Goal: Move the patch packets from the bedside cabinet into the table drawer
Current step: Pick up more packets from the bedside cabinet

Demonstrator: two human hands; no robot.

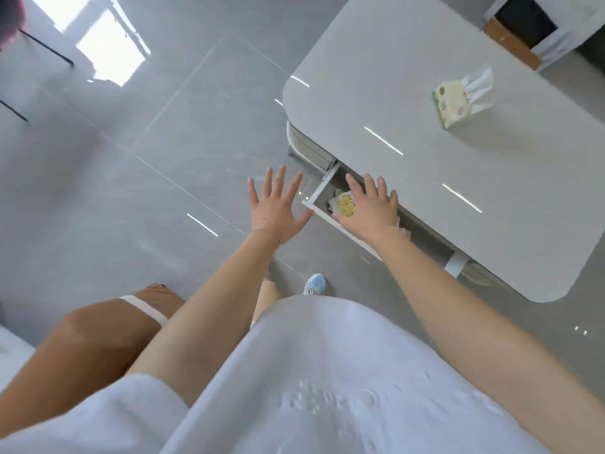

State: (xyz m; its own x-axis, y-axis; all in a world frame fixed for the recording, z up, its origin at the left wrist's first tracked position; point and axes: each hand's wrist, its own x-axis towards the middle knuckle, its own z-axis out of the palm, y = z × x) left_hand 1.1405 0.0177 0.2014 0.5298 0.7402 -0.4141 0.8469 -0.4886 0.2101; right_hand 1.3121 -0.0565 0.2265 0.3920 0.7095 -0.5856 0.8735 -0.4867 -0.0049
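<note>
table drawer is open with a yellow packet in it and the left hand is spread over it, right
Not quite: the head view shows the right hand spread over the open table drawer and yellow packet; the left hand is spread beside it.

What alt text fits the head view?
A person's right hand, fingers straight, reaches over a yellow patch packet in the open table drawer; the left hand hovers open beside it. A tissue pack sits on the white table.

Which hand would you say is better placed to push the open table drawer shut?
Probably the right hand: it hovers open over the drawer, its thumb by the front panel, above the patch packets. The left hand is spread over the floor beside the drawer's corner.
</note>
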